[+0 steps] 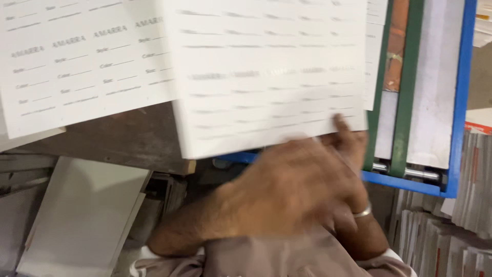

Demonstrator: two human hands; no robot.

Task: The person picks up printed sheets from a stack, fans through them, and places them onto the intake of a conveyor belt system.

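Note:
A thick stack of white printed sheets (271, 77) is held up in the middle of the view, blurred by motion. My right hand (359, 169), with a ring on one finger, grips the stack's lower right corner, one digit pressed on its face. My left hand (287, 190) reaches across from the lower left, over my right hand, just under the stack's bottom edge. Its fingers are curled, and blur hides whether they hold the sheets. A second printed sheet (77, 61) lies flat at the upper left, partly covered by the stack.
A dark brown tabletop (128, 136) shows under the sheets. White boards (82, 215) lean at the lower left. A blue-framed machine (458, 102) with green bars (407, 87) and metal rollers stands at the right. Stacks of paper (461, 231) fill the lower right.

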